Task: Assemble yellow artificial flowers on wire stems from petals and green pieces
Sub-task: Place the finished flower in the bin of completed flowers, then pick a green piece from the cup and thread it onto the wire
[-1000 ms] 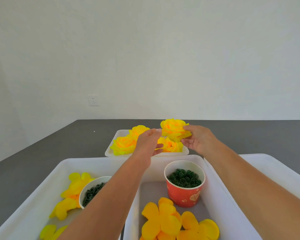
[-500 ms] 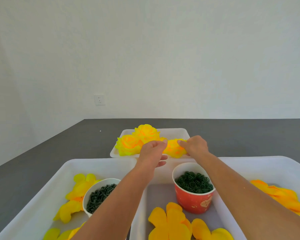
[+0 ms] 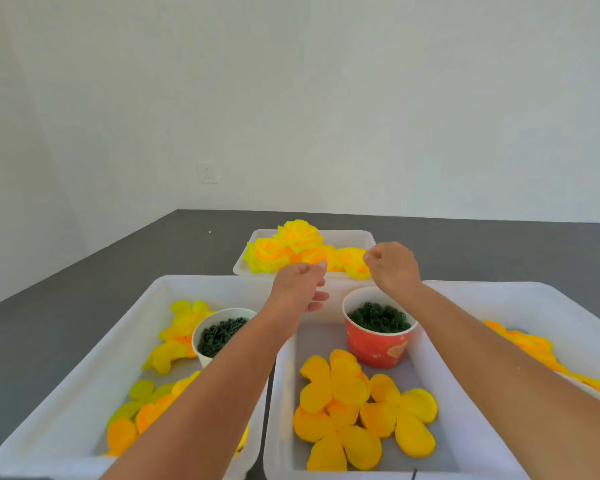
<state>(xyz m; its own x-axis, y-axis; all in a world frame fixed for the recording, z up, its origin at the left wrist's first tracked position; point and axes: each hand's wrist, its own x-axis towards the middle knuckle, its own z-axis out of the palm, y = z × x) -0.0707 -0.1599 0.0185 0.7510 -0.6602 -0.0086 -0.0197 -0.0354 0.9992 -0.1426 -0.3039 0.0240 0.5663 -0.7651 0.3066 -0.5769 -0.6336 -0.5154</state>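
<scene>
Several finished yellow flowers [image 3: 293, 247] are piled in the small white tray [image 3: 361, 237] at the far middle. My right hand [image 3: 394, 271] hovers at the tray's near right corner, fingers curled in, next to the nearest flower [image 3: 352, 263] and holding nothing. My left hand [image 3: 297, 289] hovers just before the tray's front edge, thumb and forefinger close together, the other fingers relaxed and empty. Loose yellow petal pieces [image 3: 347, 407] lie in the middle bin [image 3: 281, 427]. A red cup [image 3: 378, 344] and a white cup [image 3: 219, 336] each hold dark green pieces.
The left white bin [image 3: 84, 386] holds more petals [image 3: 174, 337] and the white cup. A third bin [image 3: 575, 327] on the right has orange-yellow petals [image 3: 530, 344]. All stand on a dark grey table [image 3: 84, 282] against a white wall.
The flower my right hand held over the far tray now lies in that tray. Both hands have let go and drawn back slightly towards me.
</scene>
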